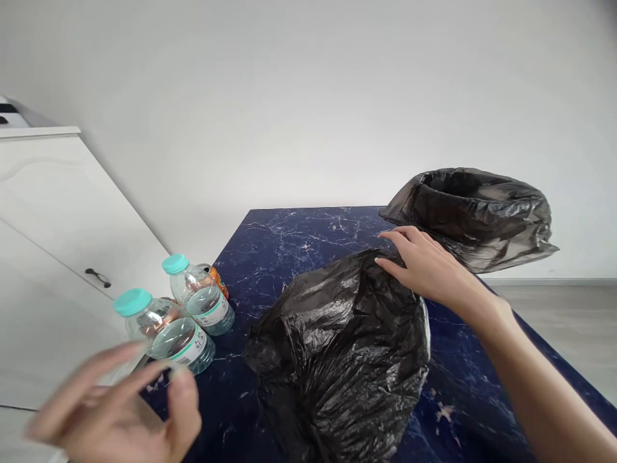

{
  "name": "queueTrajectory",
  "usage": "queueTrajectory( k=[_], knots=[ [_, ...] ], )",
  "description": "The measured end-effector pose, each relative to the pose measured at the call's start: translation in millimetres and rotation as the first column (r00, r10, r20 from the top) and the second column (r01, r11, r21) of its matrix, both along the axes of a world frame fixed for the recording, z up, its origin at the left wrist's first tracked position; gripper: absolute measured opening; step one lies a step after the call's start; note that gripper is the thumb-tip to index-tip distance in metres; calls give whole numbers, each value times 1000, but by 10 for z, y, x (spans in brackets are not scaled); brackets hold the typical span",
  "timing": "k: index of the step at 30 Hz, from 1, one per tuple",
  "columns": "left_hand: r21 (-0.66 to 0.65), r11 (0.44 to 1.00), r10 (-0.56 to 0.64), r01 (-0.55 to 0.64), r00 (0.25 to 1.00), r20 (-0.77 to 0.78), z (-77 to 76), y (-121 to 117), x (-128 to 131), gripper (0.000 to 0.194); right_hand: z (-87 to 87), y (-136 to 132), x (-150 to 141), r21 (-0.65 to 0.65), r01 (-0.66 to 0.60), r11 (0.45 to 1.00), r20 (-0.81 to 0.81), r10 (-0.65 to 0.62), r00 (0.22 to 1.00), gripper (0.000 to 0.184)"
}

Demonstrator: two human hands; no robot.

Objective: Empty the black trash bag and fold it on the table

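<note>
A crumpled black plastic bag (pixel 347 347) lies on the dark blue marbled table in front of me. My right hand (pixel 419 263) is over the far right edge of this bag, thumb and fingers apart; whether the thumb presses on the plastic I cannot tell. At the lower left, my left hand (pixel 120 405) is blurred, its fingers spread and nothing in them. Just beyond it stand two clear water bottles with turquoise caps, the nearer bottle (pixel 186 341) and the farther bottle (pixel 212 305).
An orange can (pixel 219 281) stands behind the bottles, partly hidden. A second black bag (pixel 482 218), its mouth open, is at the table's (pixel 299 238) far right corner. To the left is a white cabinet (pixel 72 257) with a dark handle. A white wall rises behind.
</note>
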State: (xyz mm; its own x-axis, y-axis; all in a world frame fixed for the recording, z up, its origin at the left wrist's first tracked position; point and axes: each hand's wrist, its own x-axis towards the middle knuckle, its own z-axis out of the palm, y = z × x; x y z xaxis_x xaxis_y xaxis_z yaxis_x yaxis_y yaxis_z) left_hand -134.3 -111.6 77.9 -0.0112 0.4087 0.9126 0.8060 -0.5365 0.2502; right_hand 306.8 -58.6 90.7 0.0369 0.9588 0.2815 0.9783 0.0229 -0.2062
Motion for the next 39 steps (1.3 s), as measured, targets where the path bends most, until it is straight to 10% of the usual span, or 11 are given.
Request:
queueTrajectory(
  k=[4,8,13,17,26,30,35,39],
  knots=[
    [-213,927,-369,309,852,-372,-39,-290,565,37,-116,-519,-274,-27,-228,973,-87,225,970,49],
    [-442,839,-518,318,713,-472,-76,-226,867,58,-427,-1083,-452,-208,-398,893,-235,349,907,61],
    [-533,815,-481,229,780,-400,-178,-43,736,86,-713,-1646,-285,-340,-429,837,-325,323,889,63],
    [-622,767,-447,159,828,-338,-277,-79,653,89,-817,-1916,34,-260,-328,908,-273,257,927,43],
    [-634,766,-305,105,928,-214,-623,166,996,74,-466,-2201,-435,-29,-371,928,-237,354,905,33],
    [-712,681,-367,172,921,-129,-485,371,1074,49,-570,-2143,-616,-69,-484,872,-187,466,865,32],
    [-460,875,-330,151,882,-336,-69,358,858,37,-738,-2201,-500,-131,-432,892,-267,388,882,17],
    [-535,838,-367,107,836,-409,163,145,390,46,-662,-2296,-359,-203,-403,892,-364,313,877,28]
  ],
)
